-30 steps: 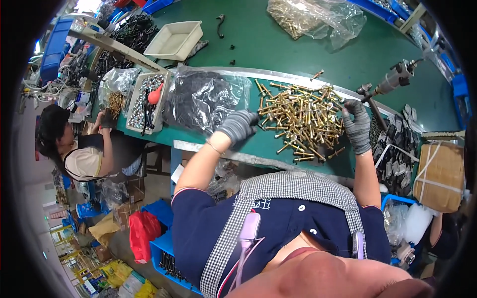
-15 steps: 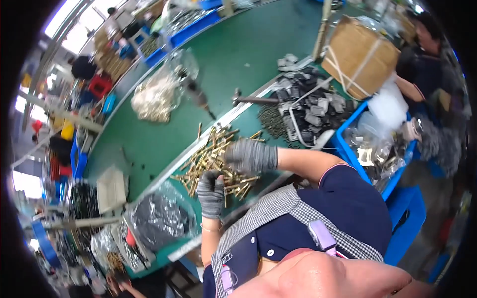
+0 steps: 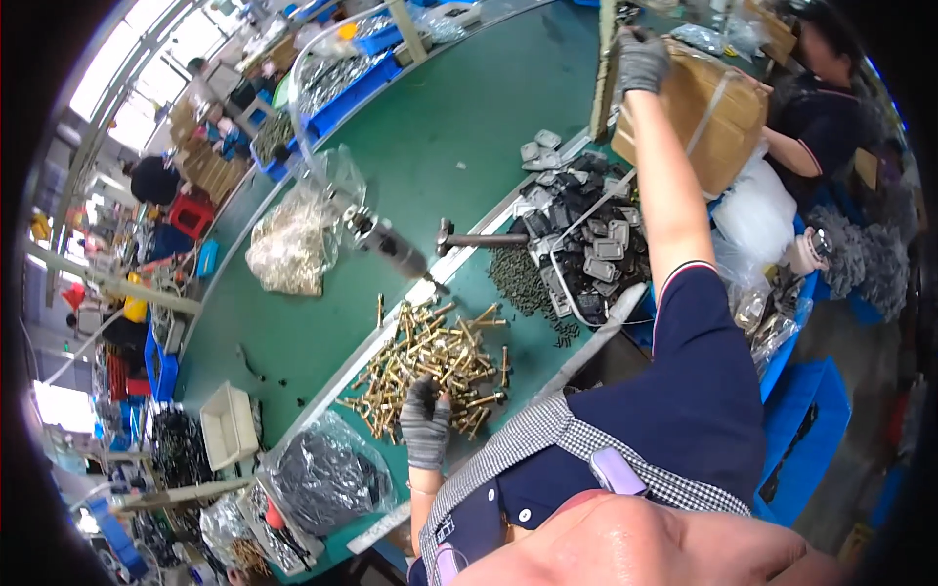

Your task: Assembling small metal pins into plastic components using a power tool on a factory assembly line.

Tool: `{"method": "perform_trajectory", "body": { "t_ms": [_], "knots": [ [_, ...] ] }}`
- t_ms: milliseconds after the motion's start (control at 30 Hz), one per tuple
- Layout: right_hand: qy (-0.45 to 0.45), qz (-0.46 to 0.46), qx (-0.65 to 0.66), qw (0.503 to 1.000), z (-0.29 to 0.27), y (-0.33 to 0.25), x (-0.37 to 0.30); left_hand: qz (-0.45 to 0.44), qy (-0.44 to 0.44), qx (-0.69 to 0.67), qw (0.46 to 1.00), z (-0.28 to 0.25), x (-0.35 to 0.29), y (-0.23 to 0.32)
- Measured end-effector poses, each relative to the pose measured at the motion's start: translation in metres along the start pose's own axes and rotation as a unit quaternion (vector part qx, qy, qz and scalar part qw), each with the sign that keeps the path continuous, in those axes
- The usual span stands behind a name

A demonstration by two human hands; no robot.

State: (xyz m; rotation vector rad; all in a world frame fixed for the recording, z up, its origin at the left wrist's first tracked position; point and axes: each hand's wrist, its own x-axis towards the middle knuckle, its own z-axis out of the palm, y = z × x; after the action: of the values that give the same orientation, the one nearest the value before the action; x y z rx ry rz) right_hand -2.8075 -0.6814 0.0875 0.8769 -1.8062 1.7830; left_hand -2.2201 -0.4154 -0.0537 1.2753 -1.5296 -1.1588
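Observation:
My left hand (image 3: 426, 428), in a grey knitted glove with dark fingertips, rests at the near edge of a loose pile of brass-coloured bolts (image 3: 459, 356). Its fingers are curled in; whatever they hold cannot be made out. Stretched far forward, my gloved right hand (image 3: 642, 63) is closed at the upper left corner of a strapped cardboard box (image 3: 718, 122), beside an upright post (image 3: 604, 78). The hand hides that corner. A power screwdriver (image 3: 391, 249) hangs over the table, its tip just beyond the bolts.
A hammer (image 3: 484, 239) lies by black and grey plastic parts (image 3: 596, 244) and small dark screws (image 3: 518, 283). Left are a bag of pale parts (image 3: 293, 249), a white tray (image 3: 230, 425) and a dark plastic bag (image 3: 327, 469). A co-worker's arm (image 3: 791, 151) reaches the box's right side.
My right hand has left the bolt pile and reached forward to the cardboard box, which now sits at a different angle. My left hand stays by the bolts. The view has shifted slightly.

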Motion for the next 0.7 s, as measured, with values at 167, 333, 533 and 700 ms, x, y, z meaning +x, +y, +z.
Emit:
{"method": "perform_trajectory", "body": {
  "t_ms": [167,333,533,700],
  "knots": [
    [-0.095,0.039,0.14,0.985,-0.027,-0.029,-0.031,-0.03,-0.01,0.142,0.989,0.001,0.007,0.017],
    [-0.533,0.083,0.294,0.789,-0.082,-0.121,-0.167,0.165,-0.063,0.29,0.94,0.035,0.027,0.047],
    [-0.739,-0.217,0.047,0.636,-0.133,-0.153,-0.339,0.334,-0.147,0.429,0.826,0.088,0.023,0.009],
    [-0.702,-0.105,0.091,0.699,-0.138,-0.134,-0.418,0.297,-0.149,0.46,0.824,0.08,0.025,-0.009]
  ]
}}
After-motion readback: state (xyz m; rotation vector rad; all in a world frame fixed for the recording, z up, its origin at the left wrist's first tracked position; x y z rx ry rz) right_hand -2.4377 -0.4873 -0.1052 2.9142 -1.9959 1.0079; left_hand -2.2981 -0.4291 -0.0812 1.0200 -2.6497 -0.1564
